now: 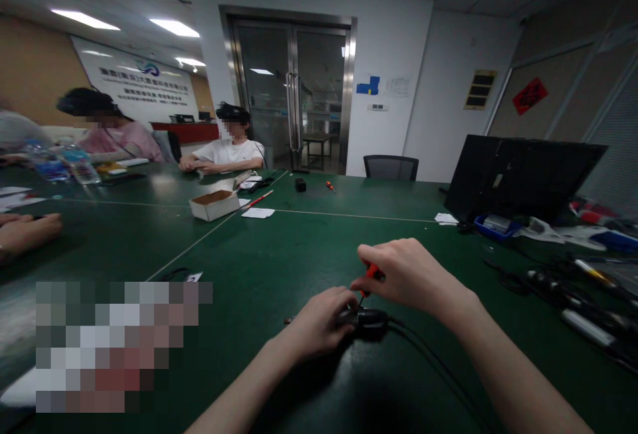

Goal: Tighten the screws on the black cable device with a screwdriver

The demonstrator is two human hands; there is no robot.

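Note:
My left hand (326,318) is closed around a dark, elongated corded tool (369,323) and holds it level, close to the green table. Two black cables trail from its right end; most of its body is hidden under my fingers, and I cannot tell its kind. A thin brownish tip sticks out past the hand on the left. My right hand (399,271) grips a small screwdriver (371,273) by its red-orange handle. The shaft points down, with its end at the tool beside my left fingertips; whether it sits in a screw I cannot make out.
Corded tools (588,327) lie in a tangle at right, below a black monitor (518,178) and a blue tray (496,226). Farther off are an open white box (214,207), a black block (300,185) and another screwdriver (330,186). Other people sit at left; one hand (30,231) rests nearby.

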